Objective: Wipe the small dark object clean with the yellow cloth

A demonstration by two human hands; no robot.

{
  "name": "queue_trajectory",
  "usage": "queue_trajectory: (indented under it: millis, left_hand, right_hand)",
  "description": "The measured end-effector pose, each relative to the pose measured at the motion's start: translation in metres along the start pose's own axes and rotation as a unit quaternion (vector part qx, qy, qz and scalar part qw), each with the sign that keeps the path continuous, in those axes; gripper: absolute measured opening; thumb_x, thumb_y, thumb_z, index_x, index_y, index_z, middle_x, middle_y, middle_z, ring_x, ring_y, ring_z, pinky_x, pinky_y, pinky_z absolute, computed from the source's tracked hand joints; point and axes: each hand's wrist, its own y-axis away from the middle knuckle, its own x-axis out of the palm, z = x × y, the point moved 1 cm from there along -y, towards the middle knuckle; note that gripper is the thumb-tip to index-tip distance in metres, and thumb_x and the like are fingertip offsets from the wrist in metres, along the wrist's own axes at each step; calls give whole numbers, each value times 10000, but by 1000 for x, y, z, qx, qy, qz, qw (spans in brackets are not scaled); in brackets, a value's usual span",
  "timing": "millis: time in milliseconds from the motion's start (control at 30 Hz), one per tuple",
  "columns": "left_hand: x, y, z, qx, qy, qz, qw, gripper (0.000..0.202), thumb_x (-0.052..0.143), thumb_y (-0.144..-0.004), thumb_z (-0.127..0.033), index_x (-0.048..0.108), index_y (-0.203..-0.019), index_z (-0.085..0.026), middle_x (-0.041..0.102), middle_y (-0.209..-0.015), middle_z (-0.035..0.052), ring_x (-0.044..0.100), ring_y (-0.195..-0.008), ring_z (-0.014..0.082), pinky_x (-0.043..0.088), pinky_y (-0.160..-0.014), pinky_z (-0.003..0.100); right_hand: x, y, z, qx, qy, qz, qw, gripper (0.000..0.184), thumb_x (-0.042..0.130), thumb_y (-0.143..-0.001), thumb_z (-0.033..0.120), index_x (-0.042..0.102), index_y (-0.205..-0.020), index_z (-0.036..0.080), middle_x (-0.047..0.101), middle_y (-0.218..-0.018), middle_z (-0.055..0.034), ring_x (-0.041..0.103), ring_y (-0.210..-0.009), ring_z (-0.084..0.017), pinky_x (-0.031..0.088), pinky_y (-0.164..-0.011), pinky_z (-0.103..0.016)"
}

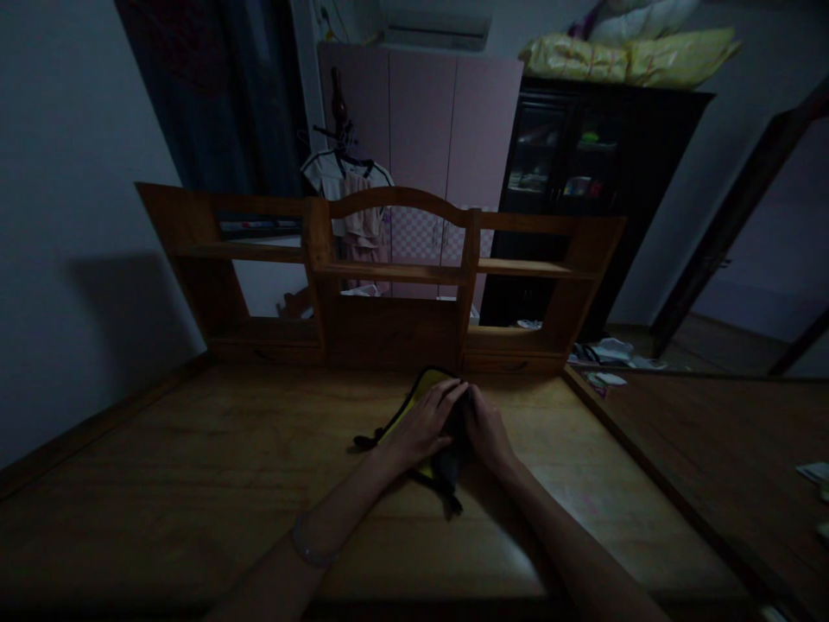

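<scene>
A yellow fabric piece [422, 382] with black edging and a dark grey side lies on the wooden bed boards, partly hidden by my hands. It looks like a small bag, though its kind is hard to make out in the dim light. One dark strap end sticks out at its left, another at its near corner. Across the yellow part rests my left hand [424, 423], palm down, fingers stretched toward the far right edge. My right hand [485, 423] has its fingers closed on the dark right edge, close to the left fingertips.
A wooden headboard [395, 269] with open shelves and small drawers stands at the far end of the boards [259, 484]. Beyond are a pink wardrobe [420, 130], hanging clothes [356, 186] and a dark cabinet [602, 173]. A raised wooden rail [622, 441] runs along the right.
</scene>
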Motion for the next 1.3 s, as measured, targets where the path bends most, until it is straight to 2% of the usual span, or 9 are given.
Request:
queue_trajectory:
  millis: [133, 300, 367, 500, 600, 767, 900, 1067, 1300]
  left_hand:
    - [3, 0, 3, 9, -27, -4, 1000, 957, 697, -673, -44, 176, -1453, -230, 321, -1440, 140, 301, -1362, 295, 326, -1115, 496]
    - [9, 1, 9, 28, -71, -10, 997, 898, 630, -666, 3, 216, -1430, -226, 353, -1418, 146, 324, -1352, 303, 364, -1086, 515]
    - [9, 1, 9, 31, -90, -11, 995, 867, 594, -670, 22, 232, -1421, -219, 359, -1418, 144, 319, -1355, 295, 361, -1091, 509]
    - [7, 0, 6, 19, -116, -23, 993, 804, 555, -686, 26, 266, -1398, -209, 391, -1394, 133, 332, -1350, 275, 356, -1099, 499]
    - [7, 1, 6, 7, -125, -41, 991, 766, 574, -701, -11, 283, -1381, -212, 397, -1379, 131, 344, -1341, 291, 362, -1089, 518]
    - [11, 4, 8, -15, -135, -55, 989, 761, 638, -707, -58, 290, -1368, -204, 376, -1375, 140, 336, -1339, 327, 372, -1076, 521]
    - [14, 4, 7, -11, -138, -34, 990, 900, 710, -657, -42, 248, -1409, -219, 386, -1372, 136, 338, -1337, 323, 365, -1089, 502]
    - [15, 2, 8, 4, -132, -22, 991, 992, 744, -637, -40, 197, -1444, -217, 375, -1394, 146, 311, -1358, 317, 329, -1113, 510]
    - [14, 3, 8, 21, -150, -38, 988, 831, 619, -716, -18, 237, -1433, -192, 369, -1414, 139, 298, -1366, 291, 309, -1128, 499]
  right_hand:
    - [6, -1, -10, 0, -94, 2, 996, 298, 398, -875, 230, 508, -1151, 216, 631, -1047, -63, 600, -954, -201, 461, -854, -319]
    - [16, -1, -26, 45, -168, -4, 985, 528, 471, -745, 215, 443, -1272, 219, 550, -1272, -60, 475, -1220, -217, 342, -1068, -388]
    - [17, -2, -26, 59, -198, 1, 979, 518, 505, -738, 244, 454, -1254, 229, 552, -1268, -56, 477, -1219, -221, 351, -1064, -385]
    - [15, -5, -21, 77, -257, 27, 963, 429, 550, -755, 277, 487, -1178, 234, 609, -1160, -51, 560, -1092, -218, 456, -941, -352]
    - [13, -7, -20, 91, -277, 46, 955, 413, 576, -751, 272, 501, -1153, 221, 635, -1089, -48, 593, -1009, -212, 483, -880, -341]
    - [9, -6, -17, 82, -238, 57, 966, 395, 572, -763, 250, 532, -1153, 206, 651, -1027, -42, 600, -950, -212, 488, -859, -347]
    - [8, -3, -15, 24, -152, 27, 988, 377, 518, -788, 229, 562, -1160, 195, 649, -1112, -75, 584, -1035, -241, 440, -948, -403]
    - [7, -1, -17, 8, -53, 1, 999, 429, 475, -788, 169, 545, -1210, 196, 661, -1109, -99, 609, -1007, -257, 461, -890, -403]
    - [3, -1, -6, -11, -3, 3, 1000, 369, 448, -862, 208, 524, -1223, 203, 683, -1026, -101, 648, -883, -243, 487, -763, -335]
